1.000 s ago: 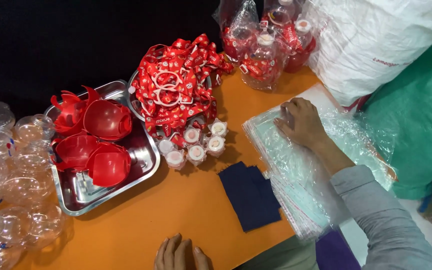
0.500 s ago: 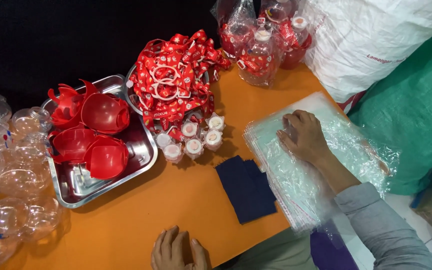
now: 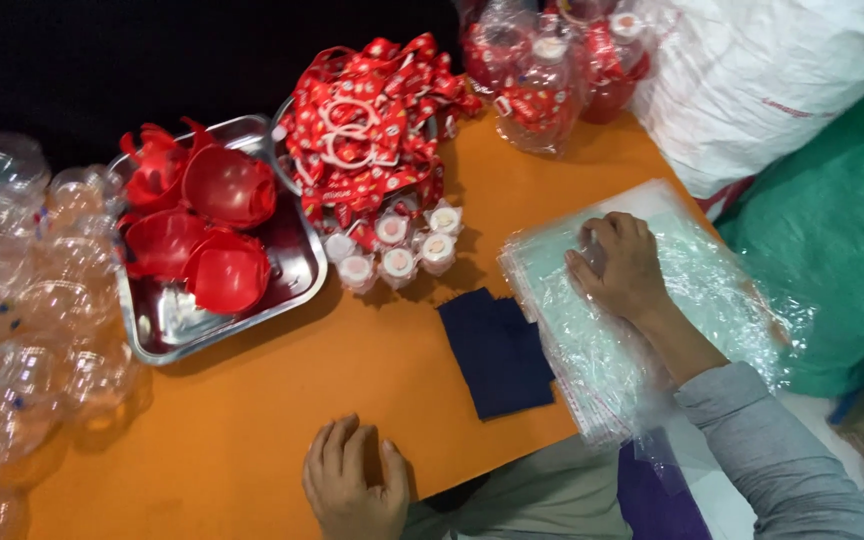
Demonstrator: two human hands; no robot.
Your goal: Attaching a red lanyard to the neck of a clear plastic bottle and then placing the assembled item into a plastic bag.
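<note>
My right hand [image 3: 620, 265] lies palm down on a stack of clear plastic bags [image 3: 672, 310] at the right side of the orange table [image 3: 282, 400]; its fingers press on the top bag. My left hand [image 3: 352, 485] rests flat on the table's near edge, fingers apart, holding nothing. A dark blue cloth [image 3: 499, 350] lies between the two hands, touching the stack's left edge.
A steel tray [image 3: 167, 325] holds red half-shells [image 3: 222, 270]. Clear plastic half-shells [image 3: 22, 310] are heaped at the left. Behind are a pile of red printed ribbons [image 3: 372, 130], several small white-capped bottles [image 3: 397, 250], bagged red items [image 3: 542, 75] and a white sack [image 3: 772, 80].
My right hand has slid a little toward me across the bag stack. My left hand has come further onto the table edge. The view has shifted slightly.
</note>
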